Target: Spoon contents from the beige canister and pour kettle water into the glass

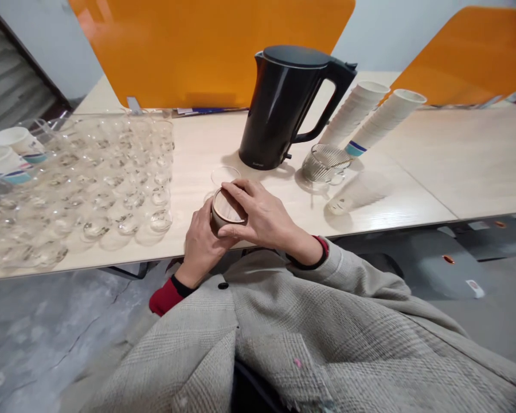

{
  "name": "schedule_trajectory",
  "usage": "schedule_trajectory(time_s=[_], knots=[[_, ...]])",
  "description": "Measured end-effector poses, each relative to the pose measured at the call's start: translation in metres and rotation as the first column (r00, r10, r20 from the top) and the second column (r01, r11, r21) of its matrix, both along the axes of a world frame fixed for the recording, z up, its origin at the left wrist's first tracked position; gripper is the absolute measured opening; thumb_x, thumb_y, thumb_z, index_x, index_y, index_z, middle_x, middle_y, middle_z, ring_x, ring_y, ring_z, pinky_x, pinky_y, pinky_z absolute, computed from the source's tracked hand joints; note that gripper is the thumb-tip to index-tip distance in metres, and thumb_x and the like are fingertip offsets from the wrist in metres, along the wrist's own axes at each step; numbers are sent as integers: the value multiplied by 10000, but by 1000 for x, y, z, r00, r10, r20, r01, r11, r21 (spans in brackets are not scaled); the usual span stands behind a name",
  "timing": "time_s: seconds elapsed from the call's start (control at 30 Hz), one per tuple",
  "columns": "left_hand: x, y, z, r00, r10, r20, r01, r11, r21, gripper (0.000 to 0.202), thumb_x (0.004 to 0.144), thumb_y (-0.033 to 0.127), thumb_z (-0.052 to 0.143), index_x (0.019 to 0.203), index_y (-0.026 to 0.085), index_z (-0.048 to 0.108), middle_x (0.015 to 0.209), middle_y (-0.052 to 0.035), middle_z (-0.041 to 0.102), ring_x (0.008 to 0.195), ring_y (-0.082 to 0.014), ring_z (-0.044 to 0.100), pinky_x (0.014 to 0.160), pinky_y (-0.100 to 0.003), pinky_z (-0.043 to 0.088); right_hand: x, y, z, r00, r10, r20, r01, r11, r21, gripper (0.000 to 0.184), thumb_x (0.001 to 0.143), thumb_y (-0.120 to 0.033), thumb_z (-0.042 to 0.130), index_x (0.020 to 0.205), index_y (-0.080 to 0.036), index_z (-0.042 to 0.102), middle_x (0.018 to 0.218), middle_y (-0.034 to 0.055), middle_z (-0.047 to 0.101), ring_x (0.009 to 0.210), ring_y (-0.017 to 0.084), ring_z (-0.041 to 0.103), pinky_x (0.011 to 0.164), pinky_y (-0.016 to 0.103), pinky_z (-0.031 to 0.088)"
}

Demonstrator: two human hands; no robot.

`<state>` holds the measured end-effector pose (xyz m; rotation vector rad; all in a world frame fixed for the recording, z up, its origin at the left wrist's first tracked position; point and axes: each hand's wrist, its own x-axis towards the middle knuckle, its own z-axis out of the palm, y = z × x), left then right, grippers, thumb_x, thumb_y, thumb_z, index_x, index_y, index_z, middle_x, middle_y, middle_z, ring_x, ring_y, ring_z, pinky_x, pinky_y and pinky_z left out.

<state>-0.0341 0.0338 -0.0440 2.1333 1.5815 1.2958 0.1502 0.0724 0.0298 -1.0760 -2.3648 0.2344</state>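
Observation:
A small round canister (229, 207) with a pale wood-like top and a dark rim is between my hands at the table's front edge. My left hand (205, 236) curls round its left side. On its right, my right hand (261, 213) has the fingers over the top edge and the thumb along the near side. Much of the canister's body is hidden by my hands. Just behind it stands a clear cup (226, 174), partly covered by my right fingers. Further back is a black electric kettle (279, 109) with its handle to the right.
Rows of clear cups (107, 178) with dark bits in their bottoms fill the table's left, with paper cups (15, 140) beside them. Right of the kettle are a ribbed glass cup (324, 163), stacked paper cups (355, 115) and stacked clear plastic cups (356, 192). Orange partitions (206, 51) stand behind.

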Motion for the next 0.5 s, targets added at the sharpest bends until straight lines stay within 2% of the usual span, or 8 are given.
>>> schedule_trajectory(time_s=[0.07, 0.17, 0.3, 0.37, 0.5], knots=[[3, 2, -1, 1000, 14, 5, -14, 1000, -9, 897, 892, 599, 807, 1598, 207, 416, 1532, -179, 656, 1337, -363, 689, 1109, -503, 579, -4, 0, -3, 1000, -28, -11, 28, 999, 26, 895, 933, -842, 606, 1563, -208, 578, 1446, 195, 639, 1302, 389, 614, 1115, 571, 561], [6, 3, -1, 999, 37, 14, -37, 999, 0, 849, 907, 554, 801, 1581, 201, 426, 1507, -171, 668, 1355, -360, 689, 1137, -496, 571, -11, 0, -9, 996, -77, -34, 78, 996, 38, 792, 984, -781, 573, 1533, -211, 614, 1422, 187, 648, 1284, 383, 609, 1121, 578, 557], [8, 2, -1, 998, 50, 26, -50, 999, -8, 866, 878, 580, 824, 1570, 239, 431, 1470, -156, 693, 1330, -349, 710, 1119, -502, 586, -13, 1, -13, 992, -84, -94, 87, 996, 29, 725, 996, -712, 590, 1504, -198, 646, 1424, 192, 656, 1286, 389, 605, 1143, 605, 545], [9, 1, -2, 997, 65, 44, -64, 998, -15, 894, 841, 593, 856, 1554, 245, 445, 1457, -164, 701, 1325, -364, 714, 1097, -518, 597, -12, 2, -11, 986, -71, -153, 73, 997, 4, 702, 1010, -694, 572, 1495, -193, 653, 1431, 190, 659, 1304, 378, 613, 1154, 590, 541], [12, -2, -2, 992, 99, 83, -94, 993, -69, 940, 748, 577, 945, 1519, 305, 481, 1437, -154, 713, 1279, -385, 736, 1025, -536, 624, -4, 4, -3, 957, -61, -285, 39, 996, -81, 636, 1042, -670, 518, 1527, -273, 625, 1427, 135, 675, 1334, 331, 636, 1170, 546, 534]])
